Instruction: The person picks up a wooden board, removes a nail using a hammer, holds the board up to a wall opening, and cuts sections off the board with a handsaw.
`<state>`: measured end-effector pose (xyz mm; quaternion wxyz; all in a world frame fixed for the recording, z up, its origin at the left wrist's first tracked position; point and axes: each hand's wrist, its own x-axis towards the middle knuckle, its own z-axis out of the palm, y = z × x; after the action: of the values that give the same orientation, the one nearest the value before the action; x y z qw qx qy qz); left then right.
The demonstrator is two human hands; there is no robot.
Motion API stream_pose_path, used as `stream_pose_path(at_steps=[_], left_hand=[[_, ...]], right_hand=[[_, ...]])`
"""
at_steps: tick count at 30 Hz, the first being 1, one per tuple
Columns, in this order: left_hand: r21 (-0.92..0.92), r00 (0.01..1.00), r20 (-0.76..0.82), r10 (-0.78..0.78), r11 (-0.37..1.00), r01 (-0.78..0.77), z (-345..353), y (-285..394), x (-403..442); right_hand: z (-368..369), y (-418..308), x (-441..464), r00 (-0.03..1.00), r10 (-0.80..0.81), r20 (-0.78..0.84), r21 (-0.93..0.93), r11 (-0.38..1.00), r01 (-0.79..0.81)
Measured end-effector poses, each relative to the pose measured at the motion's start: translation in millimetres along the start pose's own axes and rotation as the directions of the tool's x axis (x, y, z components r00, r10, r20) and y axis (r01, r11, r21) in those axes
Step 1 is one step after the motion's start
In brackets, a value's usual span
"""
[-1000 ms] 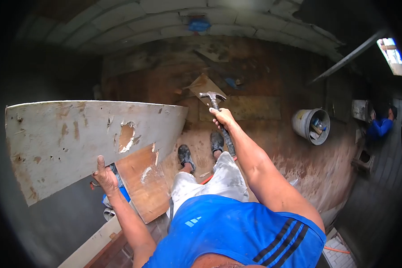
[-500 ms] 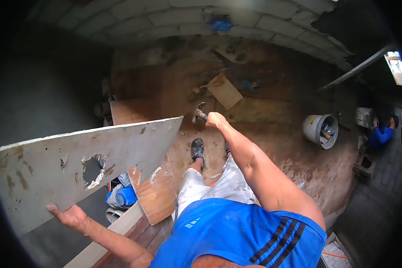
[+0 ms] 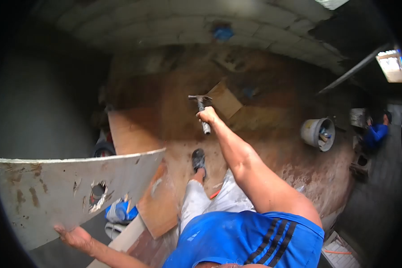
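A claw hammer [image 3: 201,103] is in my right hand [image 3: 207,115], its head up and the handle end sticking out below the fist, over the floor at the centre. On the left stands a large pale board [image 3: 53,192] with a ragged hole through it and brown stains. My left hand [image 3: 78,238] is at the board's lower edge, palm up, fingers apart, the fingertips against its face. A brown wooden panel [image 3: 158,210] lies beside the board, partly behind it.
A white bucket [image 3: 310,133] with items inside stands on the right. Farther right, a person in blue [image 3: 376,134] is bent down near a hollow block. A square board piece [image 3: 227,100] lies ahead on the floor. Blue items [image 3: 120,212] sit below the pale board.
The pale board has shifted left and its top edge has dropped towards me. My left hand has moved left and down with it. The hammer has moved slightly left, still in my right hand.
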<state>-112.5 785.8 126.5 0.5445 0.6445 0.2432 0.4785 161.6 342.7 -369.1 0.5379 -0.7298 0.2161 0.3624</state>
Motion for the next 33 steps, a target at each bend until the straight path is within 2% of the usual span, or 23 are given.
stream_pose_path(at_steps=[1,2,3,4,5,6,8,10,14,16,17,18,20,21,22,23,24,25,26,28,30,32,33], left_hand=[[0.011,0.995,0.087,-0.039,0.999,0.038,-12.9,-1.0,5.9],[0.002,0.980,0.183,-0.075,0.997,0.075,2.6,-6.4,9.1],[-0.069,0.975,0.205,-0.087,0.992,0.103,18.5,-12.8,11.7],[-0.044,0.955,0.271,-0.124,0.989,0.141,40.0,-4.1,5.2],[-0.012,0.931,0.332,-0.153,0.986,0.167,52.3,2.9,2.4],[0.075,0.953,0.271,-0.138,0.990,0.122,44.1,-24.8,15.5],[-0.051,0.892,0.448,-0.060,0.994,0.092,139.4,29.2,-17.7],[-0.055,0.845,0.528,-0.086,0.989,0.135,183.2,38.7,-25.4],[-0.169,0.682,0.720,-0.125,0.922,0.348,273.6,74.0,-47.9],[-0.181,0.678,0.731,-0.079,0.935,0.305,330.2,140.3,-88.2],[-0.186,0.667,0.742,-0.063,0.937,0.295,354.2,156.4,-99.2],[-0.213,0.647,0.759,-0.070,0.912,0.349,367.2,166.6,-108.3],[-0.266,0.636,0.771,-0.043,0.885,0.382,398.5,193.2,-133.9],[-0.262,0.572,0.820,0.025,0.905,0.335,414.7,205.4,-147.3],[-0.305,0.522,0.844,0.123,0.911,0.279,438.6,219.9,-160.3],[-0.365,0.470,0.852,0.232,0.906,0.215,469.2,235.6,-173.9],[-0.383,0.398,0.867,0.300,0.912,0.148,490.3,246.9,-188.5],[-0.391,0.338,0.877,0.342,0.916,0.088,441.6,239.4,-174.0],[-0.439,0.376,0.843,0.385,0.896,0.066,381.3,228.8,-146.5],[-0.534,0.250,0.823,0.510,0.844,0.036,344.7,193.5,-143.2],[-0.391,0.121,0.918,0.376,0.909,0.142,323.1,174.2,-158.2],[-0.344,0.128,0.936,0.327,0.927,0.148,340.3,104.5,-183.4],[-0.297,0.127,0.953,0.275,0.934,0.198,351.0,70.2,-202.3]], right_hand=[[-14.9,14.5,6.8,0.990,-0.129,-0.054,0.116,0.984,0.135],[-44.0,-20.5,-50.4,0.997,-0.057,-0.048,-0.020,0.998,0.056],[-47.1,5.6,-39.2,0.953,-0.279,-0.115,-0.283,0.929,0.238],[-61.5,-8.8,-82.3,0.974,-0.217,-0.059,-0.407,0.896,0.175],[-60.1,-0.5,-98.7,0.958,-0.279,-0.065,-0.580,0.792,0.191],[-53.0,9.7,-115.9,0.869,-0.493,0.033,-0.491,0.750,0.444],[-50.4,-27.1,-212.4,0.831,-0.507,0.228,-0.058,0.845,0.531],[-64.1,-83.2,-290.5,0.718,-0.661,0.218,-0.275,0.665,0.695],[-118.3,-137.0,-327.3,0.528,-0.849,-0.035,-0.134,0.528,0.839],[-156.7,-148.3,-326.7,0.530,-0.846,-0.049,0.040,0.529,0.848],[-181.1,-153.4,-338.1,0.491,-0.870,-0.044,-0.096,0.493,0.865],[-183.8,-157.3,-352.4,0.424,-0.881,-0.210,0.024,0.429,0.903],[-225.3,-161.7,-369.3,0.527,-0.743,-0.412,0.287,0.444,0.849],[-254.3,-168.7,-390.4,0.473,-0.730,-0.493,0.243,0.406,0.881],[-284.7,-164.0,-374.8,0.292,-0.748,-0.597,0.110,0.284,0.952],[-321.3,-167.6,-375.3,0.223,-0.720,-0.657,0.050,0.254,0.966],[-355.1,-171.0,-383.3,0.339,-0.652,-0.678,0.217,0.262,0.940],[-329.2,-167.0,-402.3,0.336,-0.655,-0.677,0.251,0.224,0.942],[-291.0,-171.6,-431.6,0.290,-0.697,-0.656,0.223,0.187,0.957],[-290.8,-165.8,-451.7,0.210,-0.691,-0.692,0.178,0.119,0.977],[-299.5,-169.0,-460.3,0.188,-0.742,-0.644,0.179,0.093,0.979],[-313.6,-171.1,-451.1,0.092,-0.721,-0.686,0.013,0.114,0.993],[-317.1,-172.0,-431.1,0.119,-0.706,-0.698,-0.022,0.187,0.982]])
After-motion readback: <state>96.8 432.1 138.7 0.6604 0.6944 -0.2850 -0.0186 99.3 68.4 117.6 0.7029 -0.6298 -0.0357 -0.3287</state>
